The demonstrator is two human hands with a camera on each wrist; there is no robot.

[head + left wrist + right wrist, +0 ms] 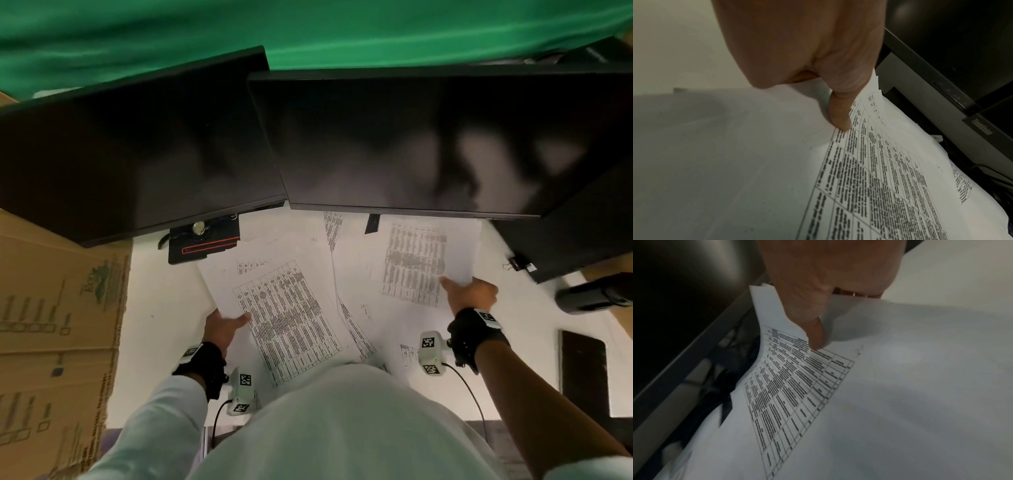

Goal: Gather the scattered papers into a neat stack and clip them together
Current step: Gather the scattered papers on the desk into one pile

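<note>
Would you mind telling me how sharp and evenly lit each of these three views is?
Head view: wide-angle bending, dark monitors showing blurry reflections, table print on the papers soft. Left wrist view: left hand fills the top, its shadow greys the desk; print is sharper. Right wrist view: dim and motion-blurred, shadow of the right hand across the sheet.

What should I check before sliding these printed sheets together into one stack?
1. Left hand grips the left white printed table sheet, thumb on top: ok.
2. Right hand grips the right white printed table sheet, its edge lifted: ok.
3. Sheets aligned: not ok, fanned and overlapping.
4. Small black binder clip within reach on the white desk: ok.
5. Far sheet edges free of the black monitors: cannot tell.
</note>
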